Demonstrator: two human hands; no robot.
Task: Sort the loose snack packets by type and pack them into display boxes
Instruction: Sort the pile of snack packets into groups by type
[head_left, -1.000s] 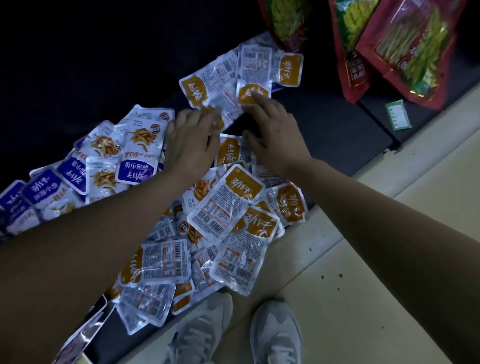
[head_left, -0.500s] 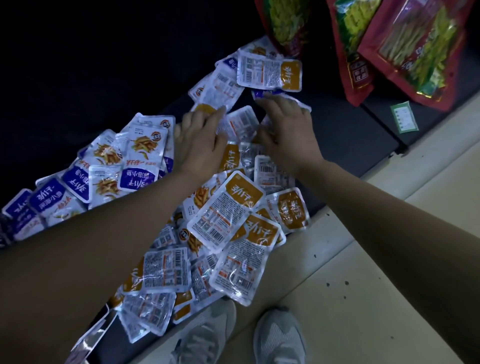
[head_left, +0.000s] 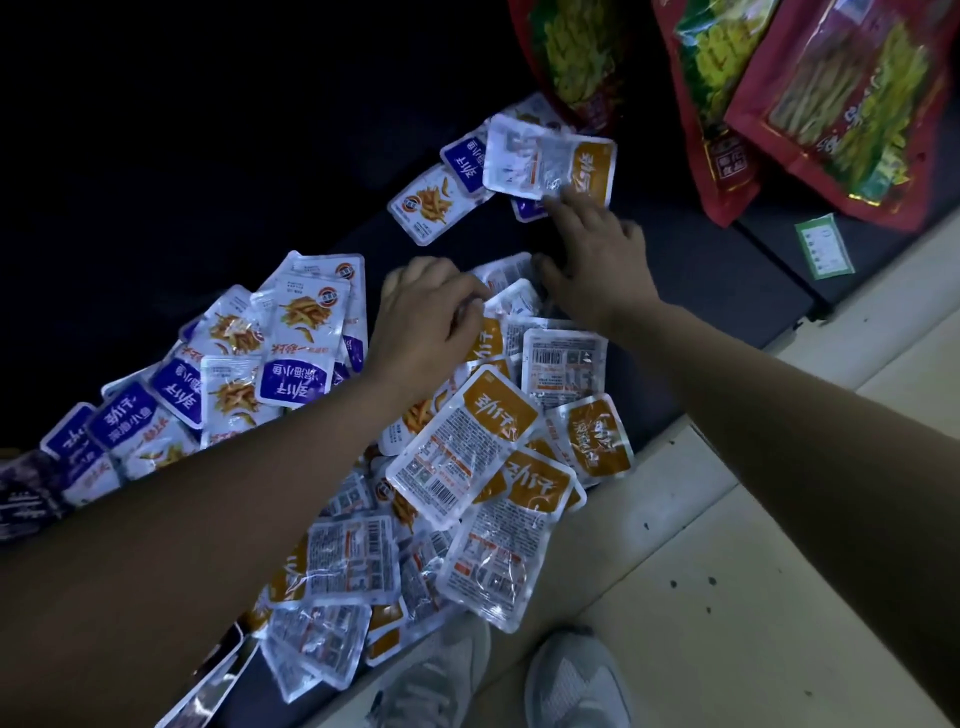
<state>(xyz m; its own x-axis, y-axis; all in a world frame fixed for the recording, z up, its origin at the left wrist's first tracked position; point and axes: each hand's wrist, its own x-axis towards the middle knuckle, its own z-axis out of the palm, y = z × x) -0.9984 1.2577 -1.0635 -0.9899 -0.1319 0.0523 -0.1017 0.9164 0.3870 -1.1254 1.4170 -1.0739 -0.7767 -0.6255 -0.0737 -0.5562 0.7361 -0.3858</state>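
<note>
Dozens of small silvery orange- and purple-labelled snack packets (head_left: 467, 441) lie mixed under both hands; sorting seems early. Right hand (head_left: 597, 260) spreads, touching an orange-labelled packet (head_left: 550, 161) beyond it; left hand (head_left: 426, 322) curls, grip unclear. Next: gather oranges.

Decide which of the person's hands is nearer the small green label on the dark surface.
Right. The right hand lies left of the green label, bare dark surface between them; the left hand is even farther left, beyond the right hand, on the packet pile.

Head-worn view, steeply downward, close.
</note>
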